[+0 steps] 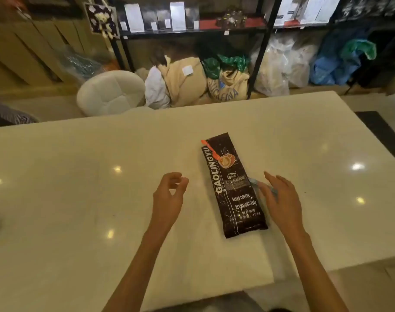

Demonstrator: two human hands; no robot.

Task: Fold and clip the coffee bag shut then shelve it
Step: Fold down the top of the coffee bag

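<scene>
A dark brown coffee bag (231,185) printed "GAOLINGYU" lies flat on the pale table (79,188), its top end pointing away from me. A light blue clip (256,183) lies against the bag's right edge, partly under my right hand (282,199). That hand hovers over it with fingers spread; I cannot tell whether they grip the clip. My left hand (169,197) floats left of the bag, apart from it, fingers loosely curled and holding nothing.
A black metal shelf (192,31) with white and dark bags stands beyond the table. Under it sit burlap sacks (185,79) and plastic bags (282,66). A white round cushion (110,92) lies at the far left edge.
</scene>
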